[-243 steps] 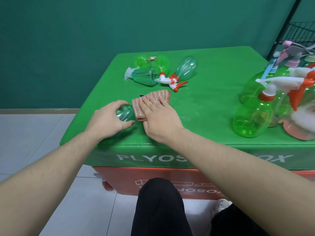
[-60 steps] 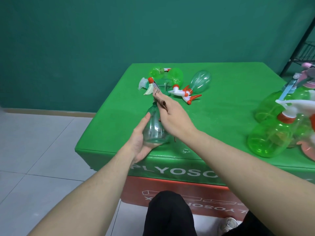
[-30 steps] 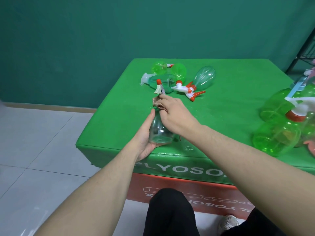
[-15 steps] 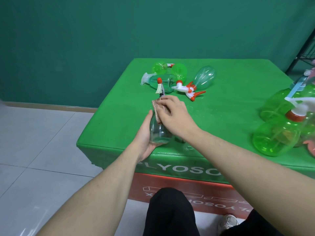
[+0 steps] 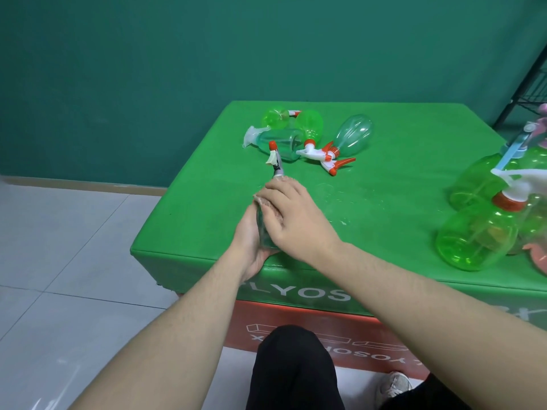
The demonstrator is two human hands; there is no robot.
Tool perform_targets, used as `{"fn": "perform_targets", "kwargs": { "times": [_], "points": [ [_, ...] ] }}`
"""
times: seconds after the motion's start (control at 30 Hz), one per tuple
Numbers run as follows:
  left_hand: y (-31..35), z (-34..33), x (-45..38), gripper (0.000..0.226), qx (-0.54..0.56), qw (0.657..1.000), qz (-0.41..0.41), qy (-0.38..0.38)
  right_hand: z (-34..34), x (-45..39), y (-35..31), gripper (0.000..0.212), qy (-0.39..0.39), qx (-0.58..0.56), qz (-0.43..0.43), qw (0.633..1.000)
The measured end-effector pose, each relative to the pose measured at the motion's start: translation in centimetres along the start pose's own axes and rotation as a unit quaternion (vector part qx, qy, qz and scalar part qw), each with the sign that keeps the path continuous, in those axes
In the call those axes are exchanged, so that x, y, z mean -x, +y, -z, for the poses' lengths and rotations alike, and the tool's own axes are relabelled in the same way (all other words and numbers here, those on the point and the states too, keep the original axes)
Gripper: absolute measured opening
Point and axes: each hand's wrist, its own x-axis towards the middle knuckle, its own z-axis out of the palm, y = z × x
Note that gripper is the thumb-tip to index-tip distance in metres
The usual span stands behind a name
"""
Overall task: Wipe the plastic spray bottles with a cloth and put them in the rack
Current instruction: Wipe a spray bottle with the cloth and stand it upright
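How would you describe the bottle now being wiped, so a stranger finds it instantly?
On the green table, look to the near edge, where both hands meet. The clear bottle stands upright there. Unlike its neighbours, it is wrapped in a pinkish cloth.

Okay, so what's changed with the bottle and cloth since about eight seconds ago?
The bottle was lying on the table under the left hand; that hand now holds it upright. The right hand, then flat on the cloth beside it, now presses the cloth to the bottle. The other bottles are unmoved.
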Motion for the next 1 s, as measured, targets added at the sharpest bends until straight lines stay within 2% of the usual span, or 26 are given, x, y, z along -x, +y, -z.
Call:
{"fn": "perform_targets", "kwargs": {
  "times": [0.17, 0.27, 0.4, 0.47, 0.73, 0.83, 1.0],
  "points": [
    [-0.3, 0.3, -0.3, 0.047, 0.05, 0.999, 0.009, 0.005, -0.7, 1.9, 1.1, 0.033, 0.025, 0.034, 0.111, 0.993],
    [-0.1, 0.8, -0.2, 0.058, 0.055, 0.998, 0.038, 0.01, -0.9, 3.1, 1.4, 0.028, 0.052, 0.047, 0.171, 0.983],
    [0.1, 1.0, -0.1, 0.086, 0.044, 0.996, 0.076, -0.024, -1.1, 4.2, 2.3, 0.024, 0.062, 0.062, 0.241, 0.966],
    [0.2, 1.0, 0.1, 0.083, 0.039, 0.996, 0.076, -0.04, -0.8, 4.2, 2.4, 0.024, 0.059, 0.071, 0.248, 0.964],
    [0.0, 0.7, -0.1, 0.042, 0.073, 0.997, 0.005, -0.025, 0.2, 1.1, 1.8, 0.042, -0.004, 0.057, 0.127, 0.99],
    [0.1, 0.8, 0.2, 0.041, 0.06, 0.998, 0.008, -0.025, 0.8, -0.5, 1.0, 0.05, -0.033, 0.05, 0.062, 0.996],
    [0.1, 1.1, 0.1, 0.047, 0.048, 0.998, 0.022, -0.044, 1.2, -2.1, 0.5, 0.05, -0.03, -0.015, -0.109, 0.993]
  ]
}}
